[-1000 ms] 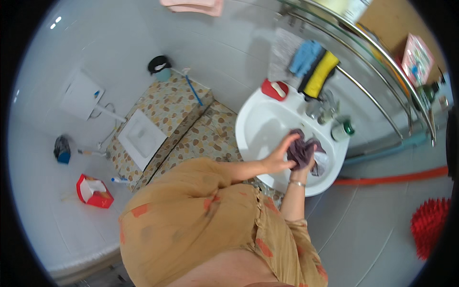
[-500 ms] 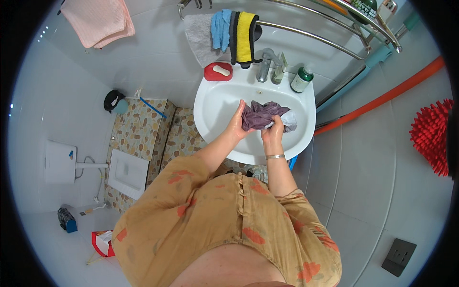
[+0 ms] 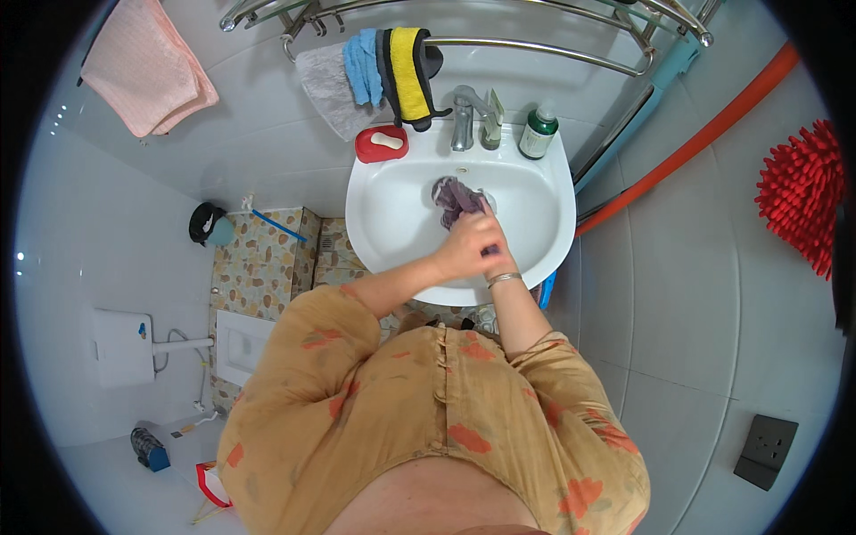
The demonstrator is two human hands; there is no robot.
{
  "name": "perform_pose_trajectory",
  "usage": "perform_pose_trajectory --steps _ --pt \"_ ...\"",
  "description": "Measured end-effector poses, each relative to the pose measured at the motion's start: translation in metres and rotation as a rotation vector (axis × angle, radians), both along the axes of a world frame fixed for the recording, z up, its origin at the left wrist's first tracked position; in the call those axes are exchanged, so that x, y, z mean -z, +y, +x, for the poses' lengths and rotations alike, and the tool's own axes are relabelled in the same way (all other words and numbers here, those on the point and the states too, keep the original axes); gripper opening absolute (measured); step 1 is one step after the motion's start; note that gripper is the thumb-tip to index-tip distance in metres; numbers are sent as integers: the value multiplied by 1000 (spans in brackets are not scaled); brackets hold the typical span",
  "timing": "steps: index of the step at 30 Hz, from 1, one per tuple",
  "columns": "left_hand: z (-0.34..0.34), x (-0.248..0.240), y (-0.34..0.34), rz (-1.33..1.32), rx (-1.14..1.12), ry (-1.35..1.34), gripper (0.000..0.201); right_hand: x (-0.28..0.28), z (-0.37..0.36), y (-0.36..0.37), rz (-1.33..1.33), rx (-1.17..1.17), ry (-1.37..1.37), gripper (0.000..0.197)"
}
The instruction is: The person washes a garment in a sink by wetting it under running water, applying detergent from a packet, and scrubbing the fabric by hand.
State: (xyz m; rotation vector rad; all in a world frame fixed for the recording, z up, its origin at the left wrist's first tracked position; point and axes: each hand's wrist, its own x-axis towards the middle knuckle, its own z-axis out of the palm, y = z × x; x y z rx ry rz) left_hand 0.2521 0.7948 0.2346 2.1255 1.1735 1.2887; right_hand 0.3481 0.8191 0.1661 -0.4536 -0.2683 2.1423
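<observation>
A bunched purple cloth (image 3: pixel 459 198) with a paler patch hangs in the bowl of the white sink (image 3: pixel 366 234). My left hand (image 3: pixel 467 246) is closed around the cloth and crosses over my right hand. My right hand (image 3: pixel 499 252), with a bracelet at its wrist, is closed on the cloth too, though its fingers are partly hidden by the left. A small bit of purple shows between the two hands. Behind the bowl stands the chrome faucet (image 3: pixel 462 125).
On the sink's rim are a red soap dish (image 3: pixel 382 153) with a white bar, a pale tube (image 3: pixel 492 127) and a green bottle (image 3: pixel 539 134). Towels (image 3: pixel 410 76) hang from the metal rack (image 3: pixel 544 49). An orange pole (image 3: pixel 695 143) leans at the right wall.
My hands have come together, the left crossing over the right. The cloth, spread between them before, is now gathered and hangs forward into the bowl. The view has shifted slightly.
</observation>
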Motion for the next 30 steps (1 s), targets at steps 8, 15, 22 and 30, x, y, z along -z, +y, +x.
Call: perform_pose_trajectory --steps 8,15,22,30 --pt "19 19 27 142 -296 44 27 21 -6 33 -137 252 -222 37" --pt "-29 11 56 -419 -458 -270 49 -64 -45 -2 -264 352 -527 45" --pt "6 6 33 -415 -243 -602 19 24 -35 23 69 295 -4 41" --pt "-19 -13 -3 26 -80 -125 41 -48 -25 14 -144 279 152 37"
